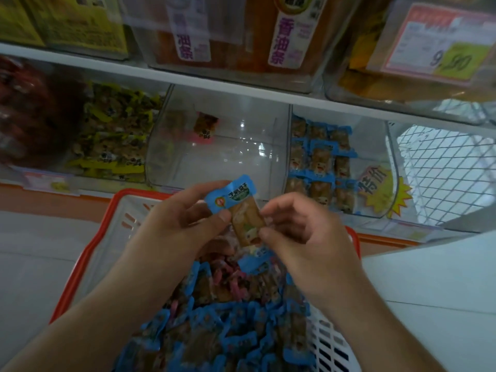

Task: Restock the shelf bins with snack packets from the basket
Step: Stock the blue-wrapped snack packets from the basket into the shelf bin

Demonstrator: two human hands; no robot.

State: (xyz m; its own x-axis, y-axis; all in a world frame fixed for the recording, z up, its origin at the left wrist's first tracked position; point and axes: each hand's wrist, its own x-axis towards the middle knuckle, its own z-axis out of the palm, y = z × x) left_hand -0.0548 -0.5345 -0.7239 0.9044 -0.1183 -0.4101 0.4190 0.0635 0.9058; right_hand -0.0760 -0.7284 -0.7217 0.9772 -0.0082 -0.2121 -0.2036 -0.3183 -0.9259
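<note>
Above a white basket with an orange rim [88, 251], both hands hold one blue-edged snack packet [239, 208]. My left hand [179, 224] pinches its upper part between thumb and fingers. My right hand [300, 232] pinches its lower right edge. The basket is heaped with several blue packets [214, 334] and some pink ones [230, 277]. Straight ahead stands a clear shelf bin [241, 157] holding a single pink packet [205, 127]. The bin to its right [375, 167] holds stacked blue packets [322, 162].
A bin of yellow packets [115, 135] sits left of the clear one, with red packets [24, 116] further left. The upper shelf [214, 79] carries boxes and a price card [442, 41]. A wire mesh panel [442, 167] is at the right.
</note>
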